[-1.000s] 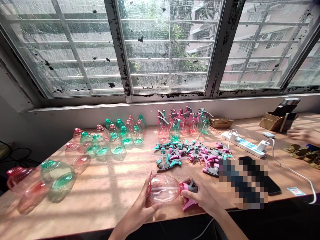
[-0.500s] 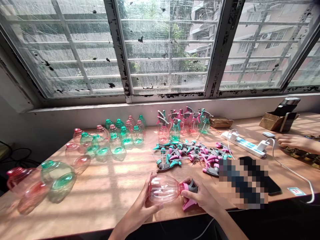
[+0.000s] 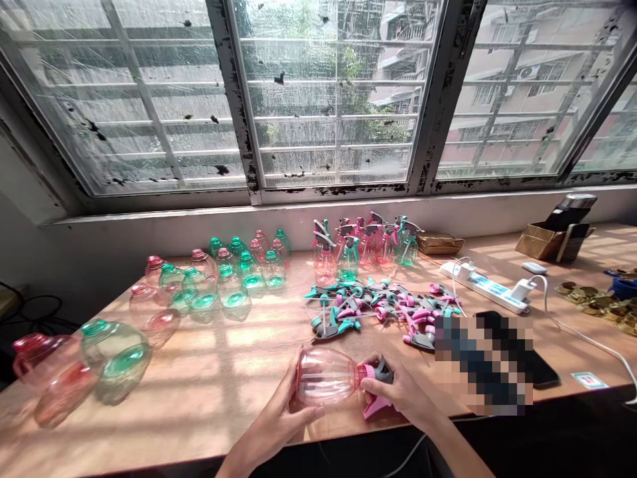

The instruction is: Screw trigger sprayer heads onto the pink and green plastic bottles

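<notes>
A clear pink spray bottle [image 3: 328, 377] lies sideways between my hands, near the table's front edge. My left hand [image 3: 293, 405] is wrapped round its base end. At the neck, a pink and grey trigger spray head [image 3: 379, 373] sits on the bottle, and my right hand [image 3: 398, 392] grips its collar with thumb and fingers. Part of the trigger shows below the right hand. Just beyond the hands lies a pile of loose spray heads [image 3: 378, 305] in pink, teal and grey.
Headless pink and green bottles [image 3: 233, 285] stand on the left of the table [image 3: 199, 411]. Bottles with spray heads [image 3: 348, 255] stand by the window wall. To the right are a power strip [image 3: 488, 287], a black phone [image 3: 540, 372], a brown box [image 3: 542, 240] and gold-coloured pieces [image 3: 592, 300].
Another person's hand at the far right has left the view, uncovering gold-coloured pieces and a blue item. The white cable there has shifted right. My hands and the bottle look nearly unmoved.
</notes>
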Tool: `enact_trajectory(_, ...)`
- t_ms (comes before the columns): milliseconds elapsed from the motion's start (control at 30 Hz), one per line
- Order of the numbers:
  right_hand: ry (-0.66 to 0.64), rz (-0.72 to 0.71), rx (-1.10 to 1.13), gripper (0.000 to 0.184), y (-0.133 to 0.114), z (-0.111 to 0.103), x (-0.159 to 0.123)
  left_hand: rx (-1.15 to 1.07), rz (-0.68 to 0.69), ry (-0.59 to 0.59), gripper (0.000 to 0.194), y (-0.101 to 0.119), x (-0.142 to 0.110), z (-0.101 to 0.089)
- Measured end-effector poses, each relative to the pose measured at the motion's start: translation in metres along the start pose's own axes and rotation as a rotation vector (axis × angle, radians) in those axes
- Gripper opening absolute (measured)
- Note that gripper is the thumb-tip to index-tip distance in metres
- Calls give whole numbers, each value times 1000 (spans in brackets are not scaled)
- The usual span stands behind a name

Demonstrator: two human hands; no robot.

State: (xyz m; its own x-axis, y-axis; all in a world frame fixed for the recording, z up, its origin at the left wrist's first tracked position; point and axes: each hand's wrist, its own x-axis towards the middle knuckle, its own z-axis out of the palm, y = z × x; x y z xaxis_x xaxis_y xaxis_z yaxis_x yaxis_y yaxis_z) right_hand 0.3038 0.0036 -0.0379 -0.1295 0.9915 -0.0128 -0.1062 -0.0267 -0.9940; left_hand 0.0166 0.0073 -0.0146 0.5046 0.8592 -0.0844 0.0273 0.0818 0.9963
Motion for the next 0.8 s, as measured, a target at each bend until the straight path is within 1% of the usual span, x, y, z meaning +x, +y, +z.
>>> enact_trajectory(133,-2,8,15,49,-1,1,0,14,43,22,110,-6,2,-2)
enact_trajectory(267,-18,15,26,48,2,1,0,9,44,13,115,-10,3,-4)
enact_trajectory(433,-7,3,4,49,3,0,0,-10,3,-9,111,-5,1,-2)
enact_trajectory(667,-4,6,10,48,-3,1,-1,1,35,9,110,-1,1,0)
enact_trajectory(733,-1,0,1,47,-3,1,-1,-2,35,3,113,-1,2,0)
enact_trajectory(800,-7,0,7,47,-2,0,-2,-9,20,-5,121,-2,2,0)
